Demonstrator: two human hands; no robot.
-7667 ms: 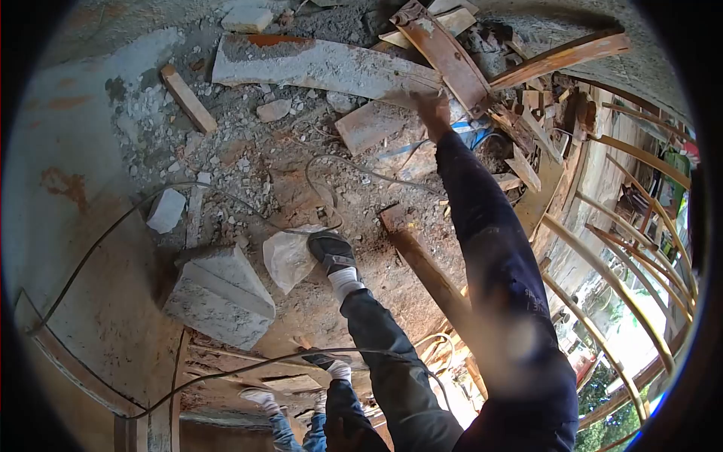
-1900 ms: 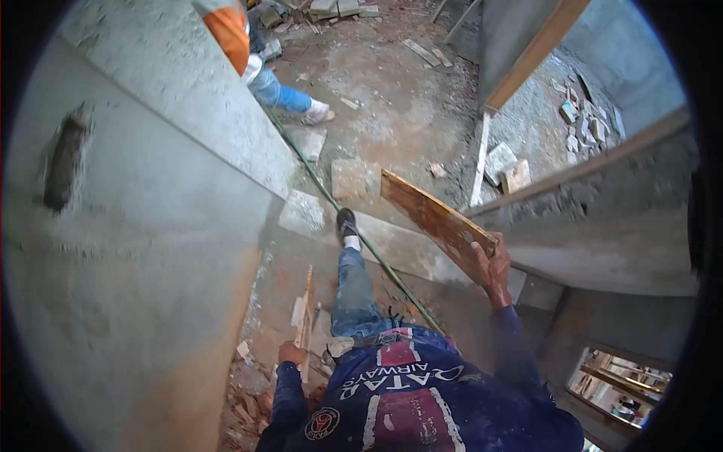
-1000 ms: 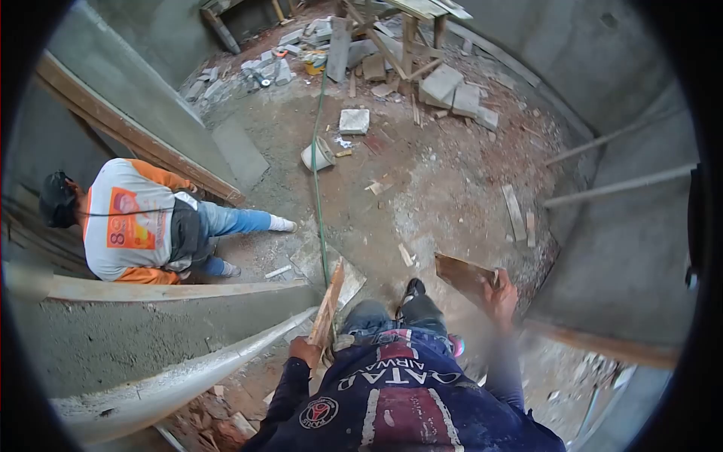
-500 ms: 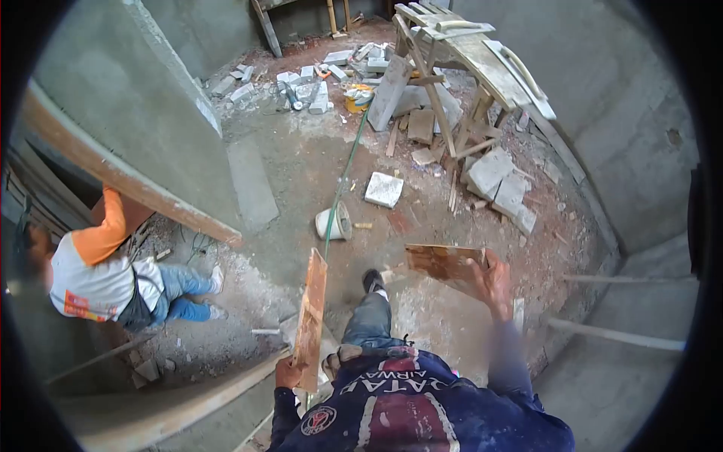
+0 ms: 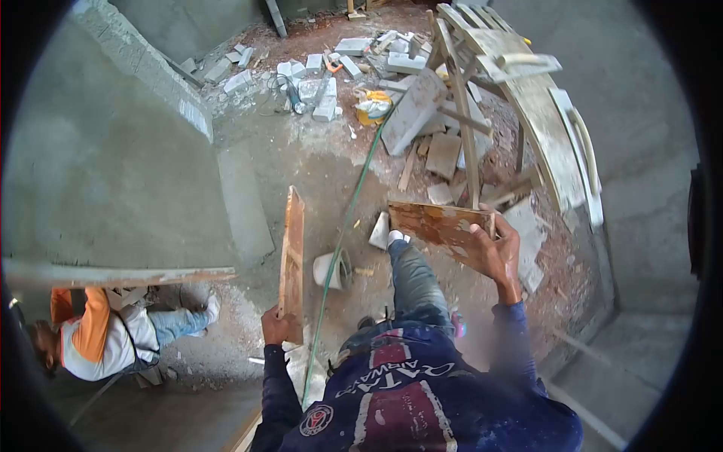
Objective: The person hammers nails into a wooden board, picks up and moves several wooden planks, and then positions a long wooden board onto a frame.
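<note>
My left hand (image 5: 279, 325) is closed around the lower end of a narrow wooden board (image 5: 291, 252), which stands nearly upright with its edge towards me. In my right hand (image 5: 498, 255) is a second wooden board (image 5: 437, 226), gripped at its right end with the thumb across its face. That board is brown, wet-looking and patchy with stains. Both boards are held in the air, apart from each other. Between them, on the floor, a white bucket (image 5: 324, 273) lies on its side, and a green hose (image 5: 356, 188) runs past it.
A person in orange sleeves (image 5: 96, 331) works at the left by a wall edge. Ahead lie broken blocks (image 5: 324, 105), an angle grinder (image 5: 295, 99) and a yellow bag (image 5: 373, 109). A wooden trestle platform (image 5: 527, 94) at the right carries plastering floats (image 5: 581, 151).
I have stepped forward, closer to the rubble and platform. Both boards remain in my hands, and the right one is now more level. The person at left now appears lower in view.
</note>
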